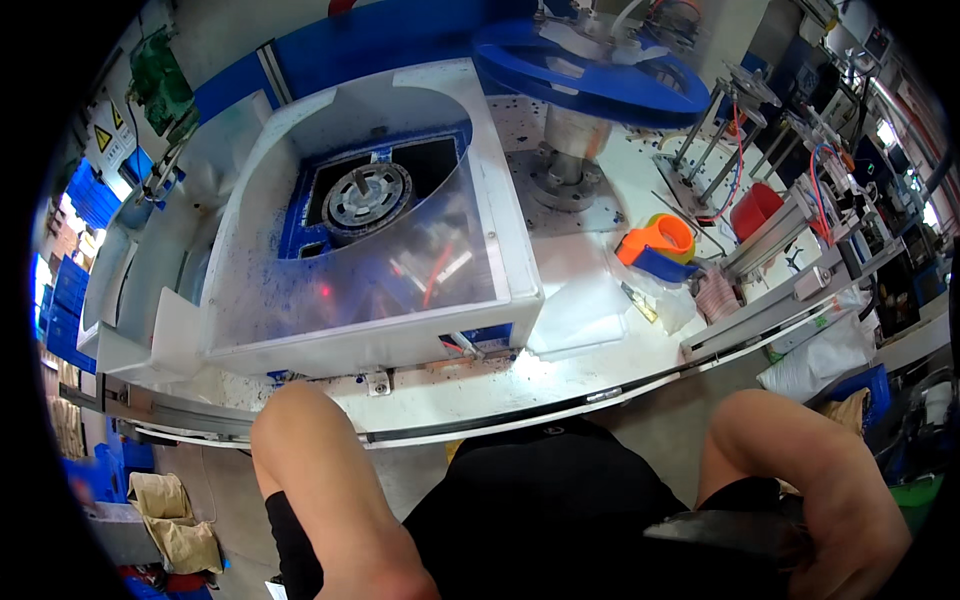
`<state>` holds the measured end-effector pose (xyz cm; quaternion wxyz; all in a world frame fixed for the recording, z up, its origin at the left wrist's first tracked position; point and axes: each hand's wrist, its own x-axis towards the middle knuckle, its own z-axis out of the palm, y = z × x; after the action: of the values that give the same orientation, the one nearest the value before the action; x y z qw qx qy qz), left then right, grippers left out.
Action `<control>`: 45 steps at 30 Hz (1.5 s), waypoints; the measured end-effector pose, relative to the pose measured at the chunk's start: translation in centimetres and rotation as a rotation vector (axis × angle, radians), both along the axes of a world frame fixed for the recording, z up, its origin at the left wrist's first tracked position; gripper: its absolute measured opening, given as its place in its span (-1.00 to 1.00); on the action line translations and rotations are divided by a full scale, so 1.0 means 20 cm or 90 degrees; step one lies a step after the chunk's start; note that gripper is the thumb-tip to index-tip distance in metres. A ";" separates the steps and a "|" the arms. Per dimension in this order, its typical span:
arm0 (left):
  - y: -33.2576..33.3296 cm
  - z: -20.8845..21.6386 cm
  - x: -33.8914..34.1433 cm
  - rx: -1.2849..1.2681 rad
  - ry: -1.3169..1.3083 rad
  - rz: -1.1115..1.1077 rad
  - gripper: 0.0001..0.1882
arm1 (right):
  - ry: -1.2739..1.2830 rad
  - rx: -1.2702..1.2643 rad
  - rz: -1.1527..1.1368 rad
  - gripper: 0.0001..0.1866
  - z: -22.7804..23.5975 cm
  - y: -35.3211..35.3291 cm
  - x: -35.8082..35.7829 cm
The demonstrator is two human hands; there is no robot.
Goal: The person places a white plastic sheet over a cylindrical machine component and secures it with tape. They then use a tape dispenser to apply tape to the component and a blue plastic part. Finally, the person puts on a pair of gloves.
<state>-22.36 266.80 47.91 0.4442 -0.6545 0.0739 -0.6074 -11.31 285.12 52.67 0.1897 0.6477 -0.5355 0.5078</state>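
Neither of my hands shows. Both arms are bent, with my left arm (325, 470) at the lower left and my right arm (800, 450) at the lower right. They leave the picture at or near its lower edge, so what my hands hold or touch is hidden. In front of my left arm stands a white machine housing (515, 250) with a clear, blue-speckled guard. Inside it, a round metal hub (368, 200) sits in a blue frame. To its right, a blue spoked wheel (590, 90) is mounted on a metal post (568, 165).
Orange and blue tape rolls (660, 245) lie on the white worktable (480, 390), near a red cup (755, 210). A metal fixture with hoses (740, 150) stands at the right. Blue crates (70, 300) are stacked far left. The table's metal edge runs before my body.
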 end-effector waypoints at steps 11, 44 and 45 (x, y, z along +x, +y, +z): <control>0.19 -0.14 -0.72 -0.845 -0.217 0.210 -0.32 | -0.337 0.102 -0.261 -0.89 -0.47 0.56 -0.50; 0.93 -0.24 -0.80 -1.203 -0.456 0.627 -0.74 | -0.433 0.257 -0.970 -0.75 -0.59 0.96 -0.71; 0.93 -0.23 -0.80 -1.207 -0.445 0.629 -0.76 | -0.458 0.242 -0.965 -0.77 -0.63 0.98 -0.70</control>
<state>-38.34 285.38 43.26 -0.0443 -0.4791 -0.8139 -0.3257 -25.30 304.82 40.12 0.1845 -0.0642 -0.9270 0.3202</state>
